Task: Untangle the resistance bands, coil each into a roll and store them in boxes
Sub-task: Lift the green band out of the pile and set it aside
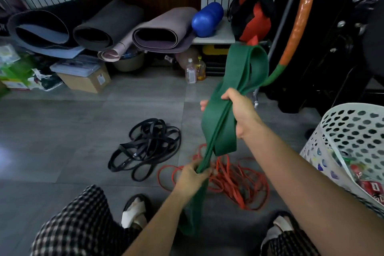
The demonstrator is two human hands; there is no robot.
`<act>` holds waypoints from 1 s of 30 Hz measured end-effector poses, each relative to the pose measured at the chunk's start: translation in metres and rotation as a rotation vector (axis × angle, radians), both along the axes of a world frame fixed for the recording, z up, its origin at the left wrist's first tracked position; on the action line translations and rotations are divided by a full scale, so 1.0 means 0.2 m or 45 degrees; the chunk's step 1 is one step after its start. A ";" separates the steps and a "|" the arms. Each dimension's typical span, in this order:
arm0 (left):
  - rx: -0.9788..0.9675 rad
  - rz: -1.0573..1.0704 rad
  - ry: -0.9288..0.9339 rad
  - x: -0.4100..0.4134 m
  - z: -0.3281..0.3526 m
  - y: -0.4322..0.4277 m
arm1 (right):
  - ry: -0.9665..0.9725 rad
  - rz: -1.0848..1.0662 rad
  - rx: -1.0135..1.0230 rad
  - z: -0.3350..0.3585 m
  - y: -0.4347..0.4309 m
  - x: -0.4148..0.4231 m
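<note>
Three sets of bands in view. Wide green band (220, 122), folded into several layers, is held up in the air in front of the person. Right hand (243, 112) grips the folded layers at mid-length, fingers curled round them; flat loops stand up above this hand. Left hand (191, 176), lower and nearer the body, grips the band where it bunches narrow, fingers closed round it. Below the left hand the green tail hangs down between the knees towards the grey tiled floor (62, 131). Tangled red bands (232, 181) lie on the floor directly under the hands; tangled black bands (145, 147) lie just beside them to the left, heaps close but contact not resolvable. White perforated basket (349, 129) stands at right, coloured items inside. Further back: rolled mats (108, 23) stacked along the wall, blue roller (206, 18) on a low shelf, cardboard box (85, 81) and two bottles (191, 70) on the floor. Striped hoop (299, 23) leans at right behind the loops.
</note>
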State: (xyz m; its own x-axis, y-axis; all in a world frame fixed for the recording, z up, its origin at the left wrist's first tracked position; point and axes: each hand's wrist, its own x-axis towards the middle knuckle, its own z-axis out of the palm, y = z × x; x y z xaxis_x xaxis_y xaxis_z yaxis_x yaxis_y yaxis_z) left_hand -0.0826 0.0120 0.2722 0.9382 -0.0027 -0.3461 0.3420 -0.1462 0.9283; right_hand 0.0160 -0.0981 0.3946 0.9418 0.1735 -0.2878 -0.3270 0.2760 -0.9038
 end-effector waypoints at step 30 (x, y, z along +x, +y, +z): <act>-0.494 0.547 0.438 0.45 -0.74 0.16 | 0.610 -0.402 0.024 -1.05 -0.28 0.93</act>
State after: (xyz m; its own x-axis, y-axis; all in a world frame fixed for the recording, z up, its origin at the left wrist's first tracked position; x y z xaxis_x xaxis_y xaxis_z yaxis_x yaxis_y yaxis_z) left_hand 0.0069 0.0443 0.1252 0.7201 0.1614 -0.6748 0.5811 0.3913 0.7136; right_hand 0.2023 -0.1532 0.1851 0.7139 -0.0858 -0.6949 -0.5979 0.4417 -0.6688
